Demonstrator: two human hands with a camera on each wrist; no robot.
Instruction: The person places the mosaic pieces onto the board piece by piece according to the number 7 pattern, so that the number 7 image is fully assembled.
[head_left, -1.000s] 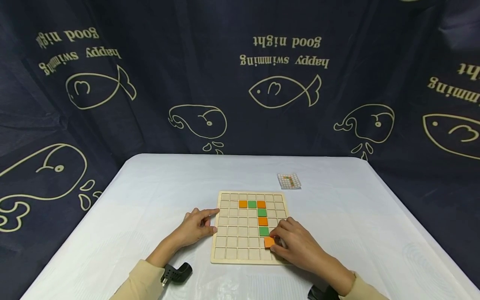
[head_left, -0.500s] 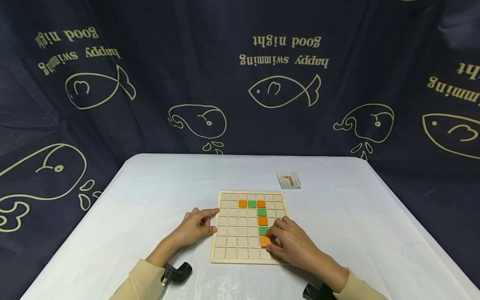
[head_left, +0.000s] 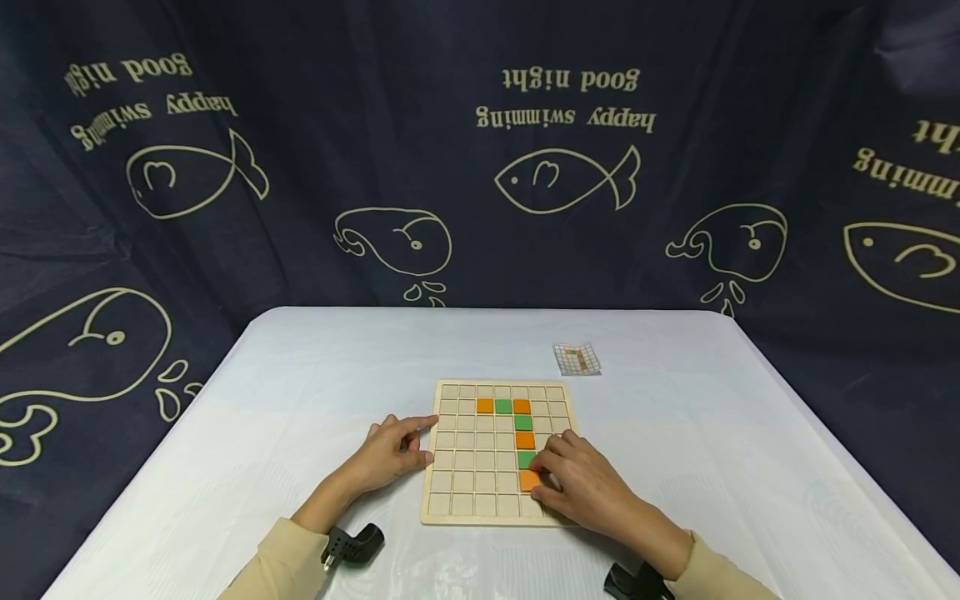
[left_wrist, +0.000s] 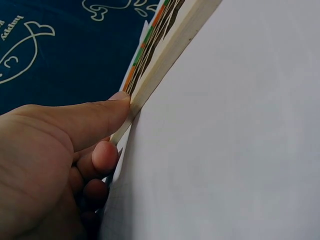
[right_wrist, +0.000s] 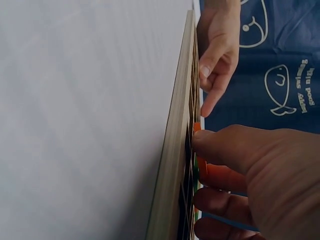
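Observation:
A pale wooden grid board (head_left: pixel 462 482) lies on the table. Several orange and green square tiles alternate in its cells, forming a short row that turns down into a column. My right hand (head_left: pixel 587 486) pinches an orange tile (head_left: pixel 528 481) between thumb and fingers at the column's near end, just below a green tile (head_left: pixel 527 459). In the right wrist view that orange tile (right_wrist: pixel 202 167) is tilted at the board's surface. At the board's left edge, my left hand (head_left: pixel 386 454) touches the rim with thumb and a straight index finger; its other fingers are bent.
A small card (head_left: pixel 577 360) printed with a coloured grid pattern lies behind the board to the right. The white-covered table (head_left: pixel 300 367) ends at a dark curtain (head_left: pixel 420 150) with fish and whale drawings. Black wrist devices (head_left: pixel 354 546) sit near both sleeves.
My right hand has slid the orange tile slightly left, into line with the column under the green tile. The left hand has stayed at the board's edge.

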